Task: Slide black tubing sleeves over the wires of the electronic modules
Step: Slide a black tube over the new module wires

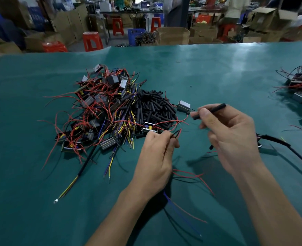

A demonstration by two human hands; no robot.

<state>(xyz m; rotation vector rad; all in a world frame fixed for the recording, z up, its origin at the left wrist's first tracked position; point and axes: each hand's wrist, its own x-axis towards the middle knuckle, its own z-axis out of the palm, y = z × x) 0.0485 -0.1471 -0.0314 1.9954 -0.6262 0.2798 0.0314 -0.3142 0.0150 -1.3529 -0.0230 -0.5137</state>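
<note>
Right hand [230,134]: pinches black sleeve [209,111], open end aimed at 9 o'clock for threading. Left hand [157,153]: pinches red and black wire ends [177,133], bunched for entry. Loose sleeve pile [155,107] at 11 o'clock on tabletop [217,71].

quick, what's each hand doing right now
Left hand: pinching red and black wires.
Right hand: pinching a black tubing sleeve.
</note>
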